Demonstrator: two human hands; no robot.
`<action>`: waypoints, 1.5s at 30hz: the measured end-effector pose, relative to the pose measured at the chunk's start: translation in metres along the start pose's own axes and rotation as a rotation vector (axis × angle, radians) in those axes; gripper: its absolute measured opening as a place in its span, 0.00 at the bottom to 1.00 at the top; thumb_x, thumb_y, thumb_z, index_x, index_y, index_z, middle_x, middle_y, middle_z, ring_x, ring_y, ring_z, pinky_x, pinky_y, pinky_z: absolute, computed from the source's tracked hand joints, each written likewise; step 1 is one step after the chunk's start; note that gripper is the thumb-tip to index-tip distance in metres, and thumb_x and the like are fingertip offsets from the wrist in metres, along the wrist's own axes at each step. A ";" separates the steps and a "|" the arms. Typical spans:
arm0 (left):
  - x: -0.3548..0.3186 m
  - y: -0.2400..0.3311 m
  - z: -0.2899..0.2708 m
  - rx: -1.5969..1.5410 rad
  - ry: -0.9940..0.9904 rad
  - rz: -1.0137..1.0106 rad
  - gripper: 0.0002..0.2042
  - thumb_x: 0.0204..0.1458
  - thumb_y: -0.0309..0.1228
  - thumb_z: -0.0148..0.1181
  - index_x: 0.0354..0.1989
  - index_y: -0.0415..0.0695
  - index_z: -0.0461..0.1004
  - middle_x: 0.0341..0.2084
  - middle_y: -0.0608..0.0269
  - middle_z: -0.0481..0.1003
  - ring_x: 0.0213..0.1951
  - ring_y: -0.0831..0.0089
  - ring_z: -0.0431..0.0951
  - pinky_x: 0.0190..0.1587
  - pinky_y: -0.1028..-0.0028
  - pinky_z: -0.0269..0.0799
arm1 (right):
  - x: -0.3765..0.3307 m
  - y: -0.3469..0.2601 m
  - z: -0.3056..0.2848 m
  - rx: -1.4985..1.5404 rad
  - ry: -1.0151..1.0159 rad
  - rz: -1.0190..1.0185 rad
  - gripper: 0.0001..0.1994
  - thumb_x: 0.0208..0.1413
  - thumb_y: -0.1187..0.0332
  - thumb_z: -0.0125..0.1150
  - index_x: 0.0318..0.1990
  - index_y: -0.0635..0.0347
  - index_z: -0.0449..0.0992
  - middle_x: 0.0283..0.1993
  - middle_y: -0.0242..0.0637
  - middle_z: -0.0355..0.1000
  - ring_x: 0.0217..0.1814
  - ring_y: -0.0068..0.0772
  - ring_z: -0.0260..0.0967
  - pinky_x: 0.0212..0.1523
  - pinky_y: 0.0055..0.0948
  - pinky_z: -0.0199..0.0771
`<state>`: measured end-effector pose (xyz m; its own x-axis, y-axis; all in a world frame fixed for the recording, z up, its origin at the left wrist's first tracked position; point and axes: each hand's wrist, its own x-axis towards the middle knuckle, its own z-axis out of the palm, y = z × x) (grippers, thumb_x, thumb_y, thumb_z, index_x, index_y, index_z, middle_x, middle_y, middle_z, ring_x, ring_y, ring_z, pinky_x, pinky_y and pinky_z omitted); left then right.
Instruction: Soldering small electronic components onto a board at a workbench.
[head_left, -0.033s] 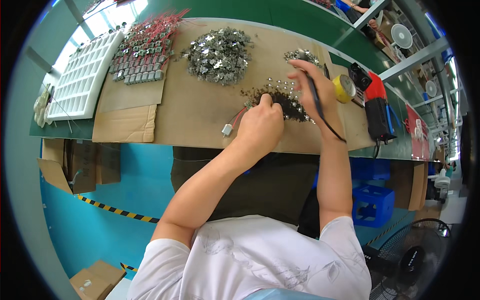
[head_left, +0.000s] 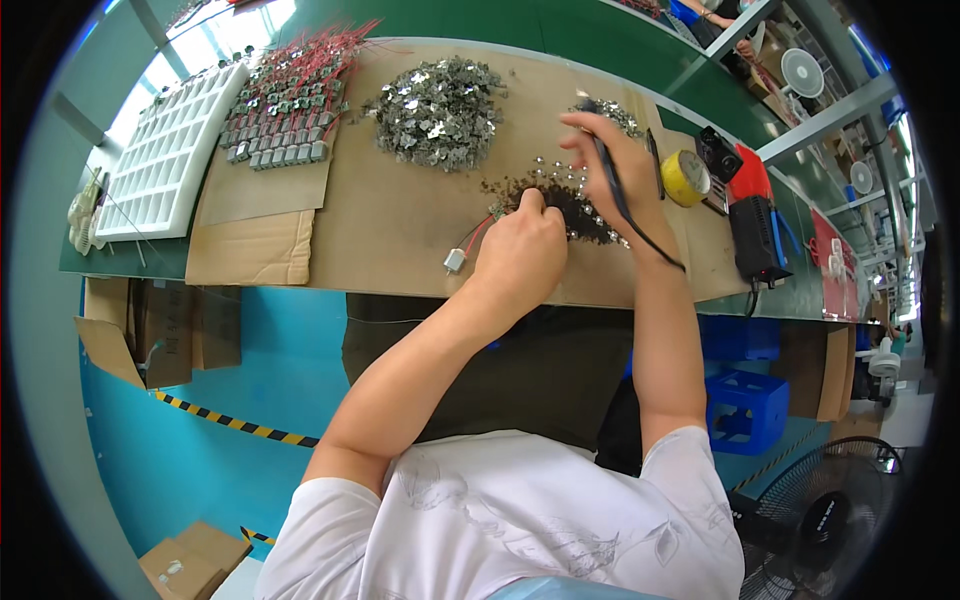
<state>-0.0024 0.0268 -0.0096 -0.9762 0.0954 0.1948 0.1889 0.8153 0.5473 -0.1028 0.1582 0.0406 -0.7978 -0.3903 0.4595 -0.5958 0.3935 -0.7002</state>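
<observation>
My left hand (head_left: 522, 248) is closed in a pinch at the edge of a dark crumbly heap (head_left: 578, 216); what its fingertips hold is hidden. Beside it lies a small silver motor (head_left: 454, 260), whose red and dark wires run toward those fingers. In my right hand (head_left: 636, 178) is a black corded soldering iron (head_left: 612, 178), gripped like a pen. Its front end points up and left, near a small pile of shiny metal parts (head_left: 622, 116). Several bright silver bits (head_left: 562, 168) lie between the hands, just beyond the dark heap.
A large heap of metal pieces (head_left: 437, 112) sits farther back. To its left stand rows of motors with red wires (head_left: 285, 120) and a white compartment tray (head_left: 170, 160). On the right are yellow tape (head_left: 685, 178) and a black box (head_left: 758, 238). Cardboard (head_left: 390, 230) covers the bench.
My right hand has shifted slightly left and upward with the soldering iron. The left hand and the motor stay where they were.
</observation>
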 end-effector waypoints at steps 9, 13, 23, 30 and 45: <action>0.002 0.000 0.009 0.019 0.012 0.099 0.10 0.46 0.23 0.68 0.38 0.39 0.80 0.40 0.50 0.74 0.38 0.53 0.81 0.42 0.62 0.81 | 0.078 0.058 0.060 -0.210 -0.132 -0.136 0.19 0.56 0.73 0.66 0.57 0.50 0.77 0.40 0.42 0.84 0.43 0.48 0.83 0.46 0.41 0.82; 0.000 0.000 0.006 0.032 0.018 0.081 0.10 0.45 0.23 0.68 0.38 0.38 0.80 0.40 0.51 0.74 0.38 0.55 0.81 0.41 0.63 0.82 | 0.082 0.060 0.066 -0.216 -0.147 -0.188 0.20 0.55 0.74 0.67 0.56 0.50 0.78 0.37 0.41 0.83 0.40 0.44 0.83 0.44 0.38 0.82; 0.000 0.002 0.007 -0.027 0.064 0.072 0.07 0.49 0.25 0.67 0.36 0.40 0.80 0.39 0.50 0.74 0.36 0.50 0.82 0.40 0.60 0.81 | 0.049 0.039 0.029 -0.207 -0.051 -0.231 0.21 0.55 0.75 0.71 0.57 0.51 0.78 0.35 0.38 0.82 0.36 0.35 0.83 0.38 0.32 0.82; 0.002 0.000 0.006 -0.030 0.100 0.040 0.06 0.58 0.29 0.63 0.36 0.39 0.80 0.38 0.49 0.75 0.36 0.48 0.82 0.41 0.57 0.80 | -0.029 0.015 -0.012 -0.192 0.115 -0.220 0.22 0.51 0.81 0.73 0.55 0.56 0.80 0.33 0.34 0.82 0.32 0.27 0.78 0.36 0.27 0.79; 0.002 0.012 -0.005 -0.076 0.066 -0.046 0.07 0.57 0.30 0.67 0.39 0.42 0.85 0.41 0.52 0.78 0.42 0.49 0.82 0.48 0.56 0.79 | -0.092 0.021 -0.031 -0.288 0.189 -0.297 0.22 0.48 0.88 0.66 0.51 0.58 0.81 0.36 0.37 0.82 0.38 0.39 0.78 0.39 0.33 0.79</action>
<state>-0.0011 0.0340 0.0012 -0.9753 0.0193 0.2200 0.1543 0.7722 0.6164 -0.0447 0.2285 0.0008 -0.5750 -0.3728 0.7283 -0.7816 0.5135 -0.3542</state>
